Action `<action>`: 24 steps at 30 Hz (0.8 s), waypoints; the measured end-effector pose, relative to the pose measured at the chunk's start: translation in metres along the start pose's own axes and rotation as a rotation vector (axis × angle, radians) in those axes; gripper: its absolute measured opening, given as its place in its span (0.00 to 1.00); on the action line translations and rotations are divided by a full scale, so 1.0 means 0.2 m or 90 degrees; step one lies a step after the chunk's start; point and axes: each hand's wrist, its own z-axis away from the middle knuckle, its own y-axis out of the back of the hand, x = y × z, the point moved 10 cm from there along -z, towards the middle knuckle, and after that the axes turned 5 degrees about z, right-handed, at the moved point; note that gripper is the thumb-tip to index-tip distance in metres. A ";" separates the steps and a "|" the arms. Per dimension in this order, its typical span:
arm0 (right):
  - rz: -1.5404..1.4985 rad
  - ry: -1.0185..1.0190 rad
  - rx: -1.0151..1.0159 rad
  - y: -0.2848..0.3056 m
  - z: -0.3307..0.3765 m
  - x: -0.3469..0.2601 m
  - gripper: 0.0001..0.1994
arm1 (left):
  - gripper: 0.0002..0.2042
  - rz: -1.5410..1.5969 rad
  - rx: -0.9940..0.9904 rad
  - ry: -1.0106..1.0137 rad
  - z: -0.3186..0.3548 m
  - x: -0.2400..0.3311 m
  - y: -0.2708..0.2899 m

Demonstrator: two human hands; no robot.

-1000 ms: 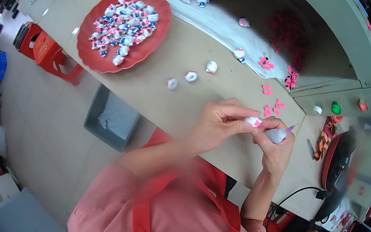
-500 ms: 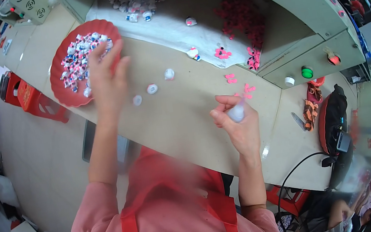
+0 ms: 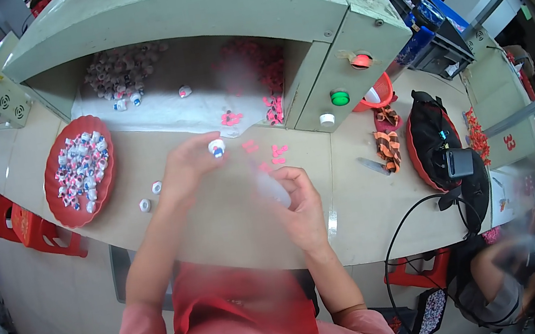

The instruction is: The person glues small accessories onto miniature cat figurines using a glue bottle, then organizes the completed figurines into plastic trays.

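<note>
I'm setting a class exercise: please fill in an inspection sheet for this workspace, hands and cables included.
Surface: beige bench, with a seam across it.
Work things: red tray heaped with white figures; two white pieces and several pink pieces lying loose.
Clutter: striped cloth and black bag, toward the right.
Left hand: pinches a white-and-blue piece.
Right hand: holds a squeeze bottle, blurred.
Cables: one black cable, looping from beside the bag over the near edge.
Surroundings: pale green cabinet holding a white pile and pink pile; red stool, left; another person, lower right.

Free tabletop (image 3: 366, 218) right of right hand (image 3: 302, 211)
</note>
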 end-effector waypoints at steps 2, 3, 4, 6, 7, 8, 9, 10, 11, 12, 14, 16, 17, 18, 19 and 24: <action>0.010 -0.018 0.020 0.04 0.00 -0.02 0.14 | 0.19 0.142 -0.001 0.052 0.15 -0.01 -0.05; 0.010 -0.028 0.016 0.05 0.00 -0.04 0.14 | 0.21 0.285 -0.004 0.101 0.19 -0.03 -0.09; 0.047 -0.023 0.059 0.09 0.01 -0.08 0.14 | 0.21 0.291 0.013 0.109 0.22 -0.04 -0.10; 0.087 -0.045 0.092 0.10 0.08 -0.09 0.13 | 0.23 0.176 0.037 -0.025 0.29 0.05 -0.12; 0.122 0.096 0.164 0.14 0.11 -0.20 0.11 | 0.22 0.115 0.045 -0.069 0.31 0.10 -0.15; 0.155 0.240 0.228 0.15 0.17 -0.32 0.13 | 0.22 0.119 0.062 -0.059 0.33 0.10 -0.15; 0.157 0.225 0.216 0.12 0.18 -0.31 0.13 | 0.22 0.118 0.051 -0.094 0.35 0.14 -0.17; 0.204 0.272 0.202 0.09 0.21 -0.34 0.12 | 0.21 0.115 0.036 -0.132 0.36 0.18 -0.18; 0.251 0.321 0.189 0.05 0.24 -0.38 0.12 | 0.20 0.121 0.038 -0.145 0.36 0.19 -0.18; 0.253 0.316 0.181 0.03 0.24 -0.37 0.12 | 0.20 0.124 0.046 -0.143 0.38 0.18 -0.16; 0.259 0.323 0.162 -0.02 0.24 -0.37 0.11 | 0.18 0.105 0.033 -0.136 0.39 0.17 -0.15; 0.287 0.316 0.146 -0.05 0.23 -0.37 0.11 | 0.19 0.104 0.031 -0.144 0.40 0.17 -0.13; 0.313 0.309 0.131 -0.07 0.22 -0.37 0.11 | 0.20 0.101 0.026 -0.152 0.40 0.17 -0.13; 0.315 0.308 0.131 -0.08 0.21 -0.36 0.11 | 0.20 0.102 0.027 -0.152 0.41 0.17 -0.13; 0.318 0.312 0.134 -0.08 0.21 -0.36 0.10 | 0.19 0.100 0.030 -0.153 0.41 0.17 -0.13; 0.320 0.314 0.144 -0.07 0.21 -0.36 0.10 | 0.19 0.086 0.026 -0.154 0.42 0.17 -0.13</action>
